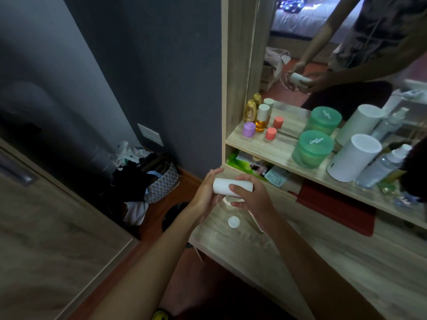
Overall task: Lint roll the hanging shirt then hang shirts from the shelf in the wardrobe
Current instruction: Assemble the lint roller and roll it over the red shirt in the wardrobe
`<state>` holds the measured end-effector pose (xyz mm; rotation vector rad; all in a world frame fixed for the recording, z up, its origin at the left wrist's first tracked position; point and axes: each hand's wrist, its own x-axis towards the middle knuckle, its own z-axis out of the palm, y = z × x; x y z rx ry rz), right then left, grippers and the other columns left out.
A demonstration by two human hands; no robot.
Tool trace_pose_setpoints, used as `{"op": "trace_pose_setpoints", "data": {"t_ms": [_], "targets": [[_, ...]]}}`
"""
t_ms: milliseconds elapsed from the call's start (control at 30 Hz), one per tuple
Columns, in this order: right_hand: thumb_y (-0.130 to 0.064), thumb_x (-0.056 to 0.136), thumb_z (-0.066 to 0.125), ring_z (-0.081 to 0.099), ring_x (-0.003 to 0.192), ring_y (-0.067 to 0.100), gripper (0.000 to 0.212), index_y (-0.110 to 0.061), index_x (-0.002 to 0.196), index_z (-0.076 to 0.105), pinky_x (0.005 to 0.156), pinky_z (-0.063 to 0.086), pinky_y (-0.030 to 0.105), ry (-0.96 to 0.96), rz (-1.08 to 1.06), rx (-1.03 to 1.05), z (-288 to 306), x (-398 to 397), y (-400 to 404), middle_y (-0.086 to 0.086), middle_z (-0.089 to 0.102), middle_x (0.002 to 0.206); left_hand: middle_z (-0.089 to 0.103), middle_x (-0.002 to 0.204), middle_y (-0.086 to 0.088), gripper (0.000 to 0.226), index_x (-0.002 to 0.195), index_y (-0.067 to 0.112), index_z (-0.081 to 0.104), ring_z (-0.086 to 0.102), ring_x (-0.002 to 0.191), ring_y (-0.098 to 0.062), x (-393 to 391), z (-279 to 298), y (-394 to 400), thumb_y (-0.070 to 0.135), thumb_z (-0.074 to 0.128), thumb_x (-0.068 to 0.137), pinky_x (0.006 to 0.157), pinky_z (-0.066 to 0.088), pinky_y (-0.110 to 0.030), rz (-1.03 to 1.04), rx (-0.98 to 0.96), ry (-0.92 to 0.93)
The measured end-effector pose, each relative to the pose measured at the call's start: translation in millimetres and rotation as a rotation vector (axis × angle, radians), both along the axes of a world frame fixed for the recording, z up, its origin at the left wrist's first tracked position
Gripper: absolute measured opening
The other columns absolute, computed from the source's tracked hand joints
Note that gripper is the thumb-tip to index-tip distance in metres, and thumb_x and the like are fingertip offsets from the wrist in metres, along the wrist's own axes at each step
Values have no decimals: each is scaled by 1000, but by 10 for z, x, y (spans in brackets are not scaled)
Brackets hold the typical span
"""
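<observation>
A white lint roller roll (223, 185) lies sideways between both hands, above the left end of a wooden dressing table (254, 250). My left hand (205, 192) cups its left end from below. My right hand (253, 196) grips its right part, thumb across the front. A thin white handle loop shows under the roll, partly hidden by my right hand. A small white round cap (233, 221) lies on the table just below the hands. No shirt or wardrobe rail is visible. The mirror (346, 42) reflects the hands and the roll.
A shelf holds small bottles (262, 118), a green jar (312, 148) and a white cylinder (353, 158). A red box (335, 204) sits under the shelf. Bags (147, 176) lie on the floor by the grey wall. A wooden cabinet (46, 239) stands at left.
</observation>
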<state>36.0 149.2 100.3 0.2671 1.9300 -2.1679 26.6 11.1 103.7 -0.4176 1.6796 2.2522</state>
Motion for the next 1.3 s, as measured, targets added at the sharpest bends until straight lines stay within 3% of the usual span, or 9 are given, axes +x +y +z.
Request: {"op": "trace_pose_setpoints", "data": {"t_ms": [133,333,467,567,667,833,1067,1167,1300], "targets": [[-7,85,69,63,104,33,30,-5,111,54,74,60,47,6,24,20,55,5,-33,13,56,117,65,115,-12,69,123,19,59,65,102,-23,29,17,-2,65,16,93,81,57,-33,16,4,-40],[-22,89,66,65,100,26,28,-16,112,51,62,60,36,59,72,79,79,-11,-170,8,56,116,59,118,-13,40,123,20,53,65,104,-28,90,-23,-87,48,37,98,86,57,-44,26,-126,25],[-50,99,37,67,96,30,32,-28,118,52,66,58,43,-126,-87,-137,-30,-53,-200,8,64,109,60,112,-17,38,110,10,55,64,96,-22,56,-19,-180,42,38,99,73,58,-35,117,-298,101],[-32,101,37,65,88,27,18,-26,107,53,68,55,39,137,-143,486,-466,29,-122,8,66,102,61,108,-18,39,104,8,55,65,95,-26,78,-69,-306,43,40,99,67,59,-33,229,-261,46],[-22,96,46,61,102,25,21,-17,111,59,85,48,38,210,235,1044,-965,186,-82,6,62,108,59,103,-16,36,100,8,55,64,93,-25,125,-125,-493,41,40,99,65,60,-34,295,-275,-40],[-25,88,53,58,113,32,28,-16,112,66,93,48,44,276,397,1256,-1446,297,-74,11,64,116,58,94,-9,30,85,19,53,62,86,-22,223,-206,-651,42,40,99,80,58,-45,336,-322,-127],[-32,87,62,63,107,30,49,-8,129,59,91,47,37,45,-20,737,-1034,86,-224,16,66,115,60,95,-12,34,89,15,55,64,80,-25,213,-202,-677,44,41,98,68,57,-37,323,-248,-171],[-24,86,64,70,82,22,7,-20,89,70,76,57,36,-62,-231,282,-592,-35,-302,12,73,95,62,99,-15,36,91,13,56,65,86,-28,163,-218,-633,45,41,98,55,58,-30,342,-201,-185],[-15,83,63,69,81,15,13,-26,80,68,79,59,40,6,-302,159,-229,-61,-449,-5,71,83,67,96,-20,42,96,11,58,68,70,-23,80,-203,-476,48,41,97,50,55,-27,348,-97,-239]]}}
